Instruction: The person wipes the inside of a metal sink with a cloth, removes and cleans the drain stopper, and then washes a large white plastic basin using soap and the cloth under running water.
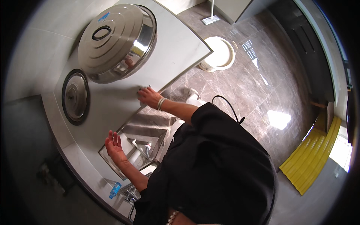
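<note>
My right hand (pixel 149 97) reaches over the front edge of a white countertop (pixel 112 104). Its fingers are bent down, and a small pale and dark thing shows at the fingertips, too small to identify. Whether the hand grips it is unclear. My left hand (pixel 114 147) is raised with its palm turned up, fingers extended and nothing in it. Beyond the right hand stands a large domed stainless-steel lid (pixel 112 36) with a black loop handle. Beside it lies a smaller dark-rimmed round lid (pixel 76 97) with a knob.
Near my left forearm, white drain pipes (pixel 137 153) show in a framed opening. A blue bottle (pixel 115 190) and a chrome faucet (pixel 130 197) are by the wall. On the floor are a white bucket (pixel 209 65), a flat mop (pixel 211 19) and a black cable (pixel 232 105). Yellow corrugated sheeting (pixel 312 157) stands behind me.
</note>
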`<state>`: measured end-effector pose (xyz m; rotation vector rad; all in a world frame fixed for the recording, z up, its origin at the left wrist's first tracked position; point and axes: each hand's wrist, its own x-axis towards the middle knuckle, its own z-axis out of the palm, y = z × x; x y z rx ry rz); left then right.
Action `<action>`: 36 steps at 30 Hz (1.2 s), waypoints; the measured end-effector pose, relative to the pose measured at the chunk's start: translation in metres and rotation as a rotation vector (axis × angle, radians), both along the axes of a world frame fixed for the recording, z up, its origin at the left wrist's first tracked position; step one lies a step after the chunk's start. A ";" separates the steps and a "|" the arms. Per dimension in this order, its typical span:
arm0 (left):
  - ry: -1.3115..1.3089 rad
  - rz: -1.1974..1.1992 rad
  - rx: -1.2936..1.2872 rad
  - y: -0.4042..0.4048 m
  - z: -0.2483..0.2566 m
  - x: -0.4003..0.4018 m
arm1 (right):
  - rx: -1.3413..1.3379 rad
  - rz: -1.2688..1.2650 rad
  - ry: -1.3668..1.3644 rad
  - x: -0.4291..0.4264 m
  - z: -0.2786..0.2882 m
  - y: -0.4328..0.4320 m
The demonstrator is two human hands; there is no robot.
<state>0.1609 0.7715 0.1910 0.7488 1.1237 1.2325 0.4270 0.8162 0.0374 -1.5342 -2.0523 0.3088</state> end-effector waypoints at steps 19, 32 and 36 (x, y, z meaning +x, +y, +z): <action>0.105 0.122 -0.278 0.038 -0.019 0.120 | -0.144 -0.450 -0.249 0.294 -0.012 0.140; -0.029 0.394 -0.342 -0.024 -0.030 0.080 | -0.142 0.420 -0.116 -0.026 -0.017 0.092; 0.019 0.388 -0.285 -0.054 -0.038 0.056 | -0.027 0.703 -0.121 -0.120 -0.032 0.095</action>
